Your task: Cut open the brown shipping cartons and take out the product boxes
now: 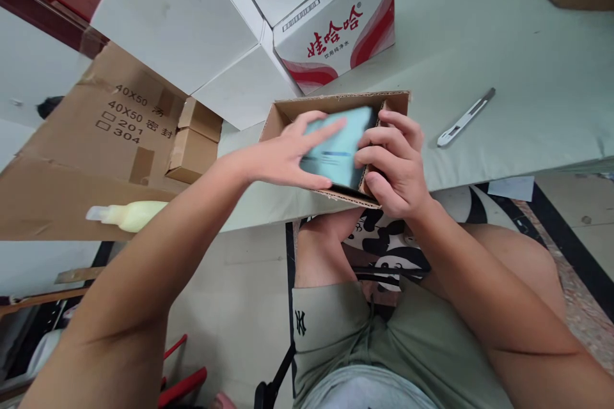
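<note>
A small open cardboard box [274,123] stands at the front edge of the table before me. Inside it lies a light blue, flat-faced pack [343,169], blurred, with small dark print. My left hand [288,152] reaches in from the left, fingers spread across the pack's top face, the thumb along the near side. Curled over the box's right-hand cardboard edge is my right hand [397,163], its fingertips beside the pack. Whether those fingertips press on the pack too, I cannot tell.
A utility knife [465,118] lies on the pale green tablecloth [527,89] at the right. Behind the box stands a white and red carton [336,25]. Leftward are a large brown carton [110,115], small brown boxes [194,147] and a pale yellow bottle [137,215].
</note>
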Demonstrator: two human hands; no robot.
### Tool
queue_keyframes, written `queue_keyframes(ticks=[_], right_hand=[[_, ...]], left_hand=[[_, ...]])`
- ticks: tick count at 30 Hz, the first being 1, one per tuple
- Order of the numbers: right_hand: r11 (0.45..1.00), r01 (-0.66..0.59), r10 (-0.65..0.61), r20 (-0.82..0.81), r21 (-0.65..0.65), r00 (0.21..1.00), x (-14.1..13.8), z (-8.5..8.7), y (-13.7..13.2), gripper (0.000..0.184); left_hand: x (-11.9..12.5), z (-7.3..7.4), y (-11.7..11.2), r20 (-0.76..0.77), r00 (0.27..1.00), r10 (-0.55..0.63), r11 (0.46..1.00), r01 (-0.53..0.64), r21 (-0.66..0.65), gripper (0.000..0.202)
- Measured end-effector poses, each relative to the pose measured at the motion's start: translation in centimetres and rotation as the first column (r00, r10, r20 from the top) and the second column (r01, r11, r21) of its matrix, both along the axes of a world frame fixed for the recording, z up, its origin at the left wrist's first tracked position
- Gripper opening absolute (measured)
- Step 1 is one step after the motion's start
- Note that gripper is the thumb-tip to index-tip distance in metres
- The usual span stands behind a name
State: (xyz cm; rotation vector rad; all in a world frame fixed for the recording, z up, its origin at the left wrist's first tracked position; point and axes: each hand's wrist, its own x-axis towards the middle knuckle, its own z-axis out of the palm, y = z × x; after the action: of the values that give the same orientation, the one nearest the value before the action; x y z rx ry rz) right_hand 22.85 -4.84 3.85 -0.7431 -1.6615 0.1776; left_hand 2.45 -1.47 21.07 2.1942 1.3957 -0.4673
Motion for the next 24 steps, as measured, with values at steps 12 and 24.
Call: queue_keyframes(ticks=[12, 24], right_hand=[[0.998, 0.056, -0.055, -0.044, 0.024, 0.997, 0.2, -0.1, 0.2, 0.035], [0.995, 0.073, -0.062, -0.137, 0.075, 0.989, -0.8, 0.5, 0.0, 0.028]], left_hand=[[1.0, 0.9, -0.5, -0.051, 0.976, 0.213, 0.977, -0.214, -0.005, 0.103], [2.5, 0.2, 0.2, 0.060, 0.942, 0.329, 0.938, -0.334, 0.095, 0.110]])
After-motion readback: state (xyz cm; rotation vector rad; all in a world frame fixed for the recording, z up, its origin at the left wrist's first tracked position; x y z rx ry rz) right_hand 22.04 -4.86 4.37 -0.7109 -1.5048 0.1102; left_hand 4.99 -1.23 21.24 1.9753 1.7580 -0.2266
